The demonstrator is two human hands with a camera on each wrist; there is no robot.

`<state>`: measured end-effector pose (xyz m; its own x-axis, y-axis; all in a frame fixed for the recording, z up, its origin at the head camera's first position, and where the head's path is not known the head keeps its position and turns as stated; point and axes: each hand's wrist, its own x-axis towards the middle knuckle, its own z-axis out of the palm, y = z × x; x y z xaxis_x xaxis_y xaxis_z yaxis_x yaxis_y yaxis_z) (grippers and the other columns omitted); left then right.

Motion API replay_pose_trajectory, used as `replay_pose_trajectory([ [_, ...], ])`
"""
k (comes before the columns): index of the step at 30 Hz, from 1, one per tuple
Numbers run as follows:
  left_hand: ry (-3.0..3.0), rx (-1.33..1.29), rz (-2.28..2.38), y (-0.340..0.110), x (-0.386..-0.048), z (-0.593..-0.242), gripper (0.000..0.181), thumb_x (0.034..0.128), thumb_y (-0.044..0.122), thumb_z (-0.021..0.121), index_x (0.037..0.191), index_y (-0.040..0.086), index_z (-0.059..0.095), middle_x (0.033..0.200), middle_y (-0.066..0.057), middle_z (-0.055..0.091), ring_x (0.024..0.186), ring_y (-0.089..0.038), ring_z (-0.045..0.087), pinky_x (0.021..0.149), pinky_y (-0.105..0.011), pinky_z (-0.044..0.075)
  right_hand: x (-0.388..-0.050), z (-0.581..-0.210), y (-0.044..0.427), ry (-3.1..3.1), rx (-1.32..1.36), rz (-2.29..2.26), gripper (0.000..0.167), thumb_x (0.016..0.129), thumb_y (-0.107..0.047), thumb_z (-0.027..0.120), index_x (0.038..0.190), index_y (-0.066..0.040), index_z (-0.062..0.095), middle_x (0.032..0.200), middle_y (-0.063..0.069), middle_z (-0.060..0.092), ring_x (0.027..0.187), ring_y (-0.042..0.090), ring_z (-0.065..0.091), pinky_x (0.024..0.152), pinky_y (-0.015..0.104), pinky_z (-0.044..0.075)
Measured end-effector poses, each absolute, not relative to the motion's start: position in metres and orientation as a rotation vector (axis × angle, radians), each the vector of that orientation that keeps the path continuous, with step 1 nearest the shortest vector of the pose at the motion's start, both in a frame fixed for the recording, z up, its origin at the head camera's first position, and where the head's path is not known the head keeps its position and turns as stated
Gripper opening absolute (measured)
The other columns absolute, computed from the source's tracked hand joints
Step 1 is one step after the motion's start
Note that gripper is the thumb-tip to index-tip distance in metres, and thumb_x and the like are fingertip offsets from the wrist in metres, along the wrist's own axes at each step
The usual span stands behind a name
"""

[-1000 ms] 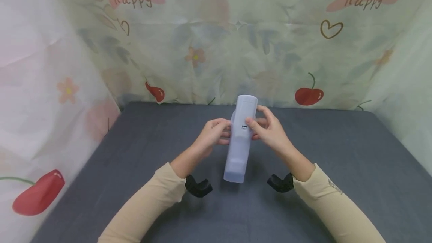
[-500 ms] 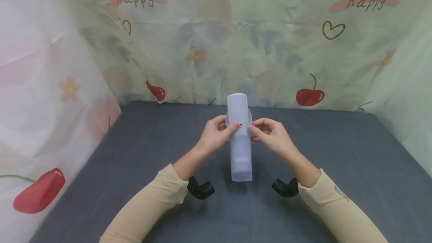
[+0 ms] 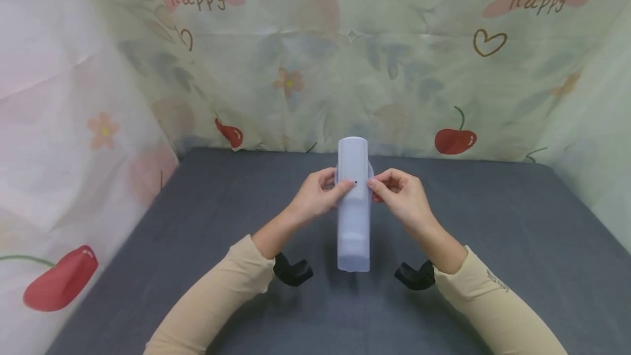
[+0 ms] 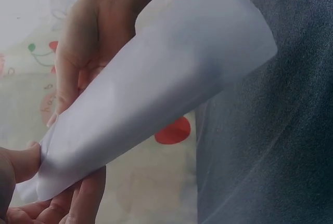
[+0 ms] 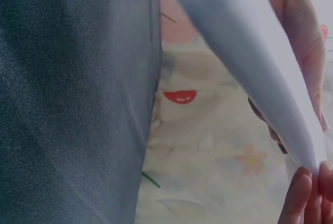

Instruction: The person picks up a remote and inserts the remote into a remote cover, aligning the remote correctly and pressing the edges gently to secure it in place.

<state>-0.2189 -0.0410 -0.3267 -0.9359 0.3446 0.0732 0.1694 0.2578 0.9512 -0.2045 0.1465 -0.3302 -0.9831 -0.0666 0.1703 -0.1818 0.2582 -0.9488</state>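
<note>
A long white plastic device (image 3: 354, 223) with a small dark slot on its near face is held up over the table; its exact kind is unclear. A rounded part shows behind it at both sides. My left hand (image 3: 317, 193) grips it from the left, thumb on the near face beside the slot and fingers behind. At its right edge, my right hand (image 3: 401, 196) pinches it between thumb and fingers. In the left wrist view the white device (image 4: 140, 83) runs diagonally between both hands. The right wrist view shows the device's smooth side (image 5: 260, 63), with fingertips (image 5: 299, 190) at its end.
A dark grey cloth-covered table (image 3: 236, 300) spreads beneath the hands. Behind it hangs a printed curtain (image 3: 340, 81), with another curtain side (image 3: 59, 179) along the left. Black wrist mounts (image 3: 294, 272) jut inward below both hands.
The device has turned from a rightward lean to nearly straight. My left thumb has come onto its near face, while my right thumb has shifted from that face to the right edge.
</note>
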Motion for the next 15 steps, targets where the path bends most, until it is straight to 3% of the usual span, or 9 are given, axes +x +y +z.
replay_pose_trajectory([
  [9, 2.353, 0.483, 1.791, -0.0370, -0.2170, -0.3288, 0.040, 0.0928, 0.024, 0.058, 0.126, 0.003, 0.053, 0.117, -0.017, 0.064, 0.092, -0.022, 0.065, 0.068, -0.032, 0.056, -0.2067, -0.3309, 0.1484, -2.399, 0.228, 1.837, 0.028, 0.090, -0.020, 0.063, 0.097, 0.007, 0.058, 0.076, -0.009, 0.059, 0.067, 0.004, 0.058, 0.069, 0.019, 0.053],
  [15, 2.353, 0.435, 1.886, -0.0374, -0.2190, -0.3345, 0.038, 0.0910, 0.023, 0.061, 0.124, 0.006, 0.056, 0.117, -0.016, 0.065, 0.092, -0.023, 0.066, 0.066, -0.030, 0.054, -0.2101, -0.3280, 0.1529, -2.561, 0.342, 1.930, 0.037, 0.092, -0.026, 0.059, 0.114, 0.002, 0.047, 0.100, 0.005, 0.057, 0.085, 0.010, 0.062, 0.079, 0.033, 0.056],
])
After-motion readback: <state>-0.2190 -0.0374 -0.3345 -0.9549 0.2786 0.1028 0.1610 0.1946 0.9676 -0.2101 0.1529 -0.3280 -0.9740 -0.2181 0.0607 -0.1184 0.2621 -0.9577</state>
